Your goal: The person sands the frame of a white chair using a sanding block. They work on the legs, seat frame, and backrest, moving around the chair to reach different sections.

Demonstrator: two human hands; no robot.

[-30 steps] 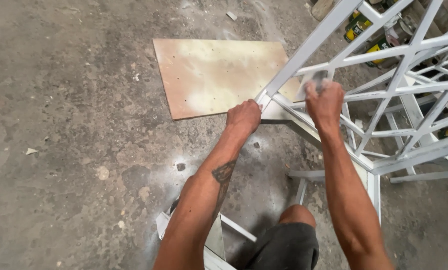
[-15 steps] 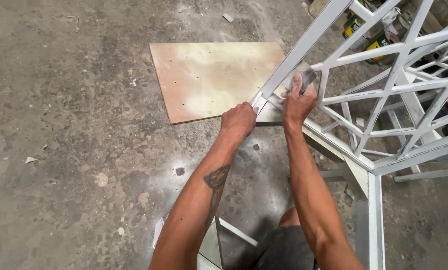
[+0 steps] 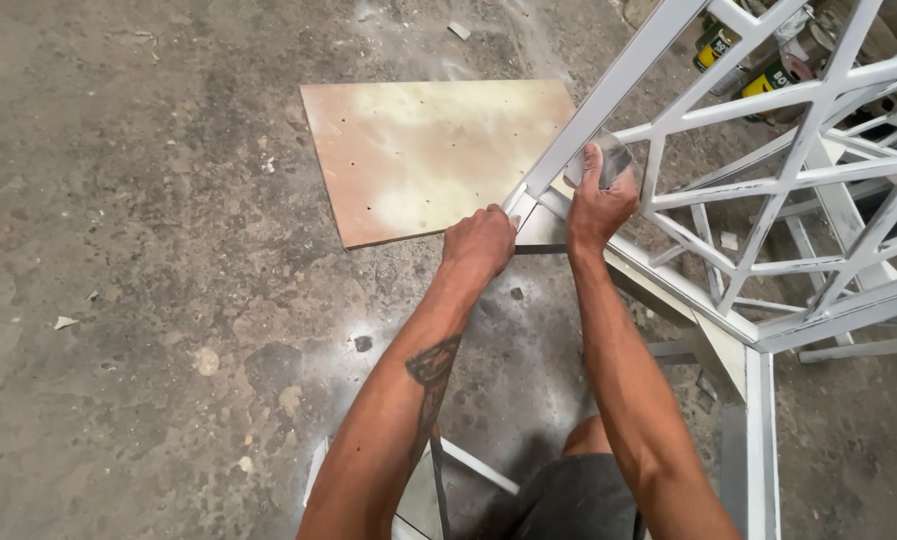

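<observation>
A white-painted metal lattice frame (image 3: 768,180) stands tilted on the concrete floor at the right. My left hand (image 3: 480,242) grips the frame's lower corner, fingers wrapped around the bar. My right hand (image 3: 598,200) presses a small grey sheet of sandpaper (image 3: 613,158) against the inner side of a slanted white bar just above that corner. White dust lies on the floor under both hands.
A flat brownish board (image 3: 428,150) with small holes lies on the floor beyond the hands. Paint cans (image 3: 758,70) stand behind the frame at top right. More white bars (image 3: 758,440) run along the floor near my knee (image 3: 578,480).
My right hand has slid with the sandpaper from the frame's inner bars leftwards and down to the corner by my left hand. The left hand has stayed on the corner.
</observation>
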